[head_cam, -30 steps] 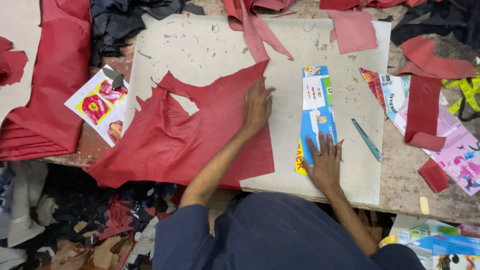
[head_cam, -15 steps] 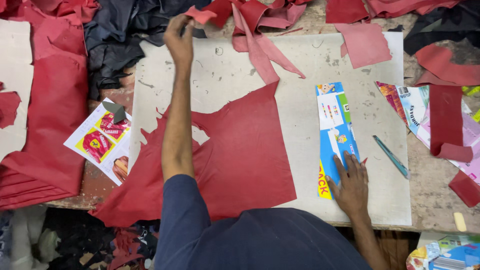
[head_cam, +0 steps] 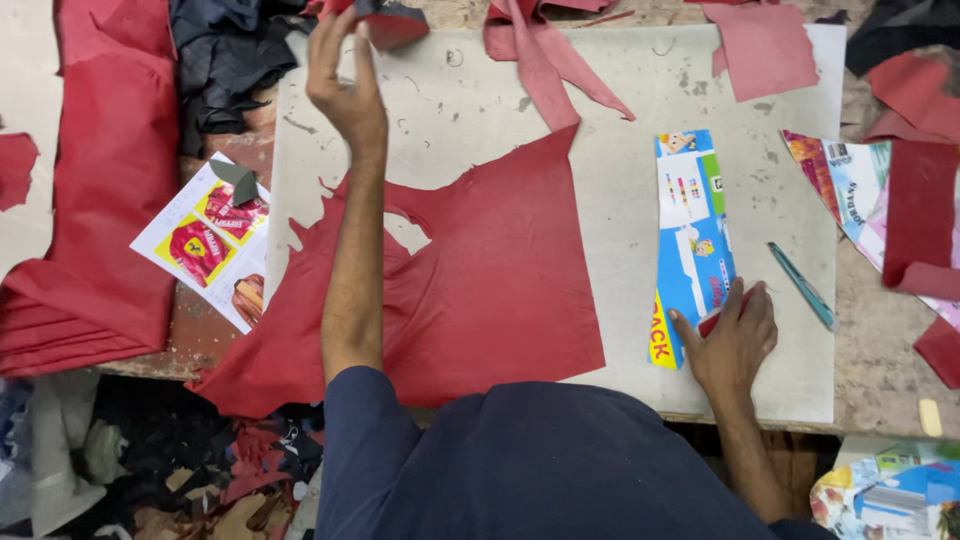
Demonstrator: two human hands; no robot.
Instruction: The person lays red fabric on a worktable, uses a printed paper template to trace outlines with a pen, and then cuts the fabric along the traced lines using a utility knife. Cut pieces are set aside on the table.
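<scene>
A large red leather piece [head_cam: 490,290] lies spread on a grey cutting board [head_cam: 620,100], its left part hanging over the board's edge. My left hand [head_cam: 345,85] is raised above the board's far left corner, fingers pinched on a small red leather scrap [head_cam: 392,22]. My right hand [head_cam: 735,338] lies flat near the board's front edge, fingers spread. Its fingertips rest on the lower end of a long blue printed card [head_cam: 692,235], with a small red object [head_cam: 712,322] under them. A teal tool [head_cam: 800,285] lies just right of that hand.
Folded red leather [head_cam: 100,200] is stacked at the left, beside a dark leather pile [head_cam: 230,60] and a printed picture sheet [head_cam: 205,245]. Red scraps [head_cam: 545,55] and a pinkish-red piece [head_cam: 765,50] sit at the board's far edge. Printed papers [head_cam: 845,180] and a red strip [head_cam: 915,210] lie at right.
My left hand left the large red piece, reached to the board's far left corner and lifted a small scrap. My right hand stayed on the blue card.
</scene>
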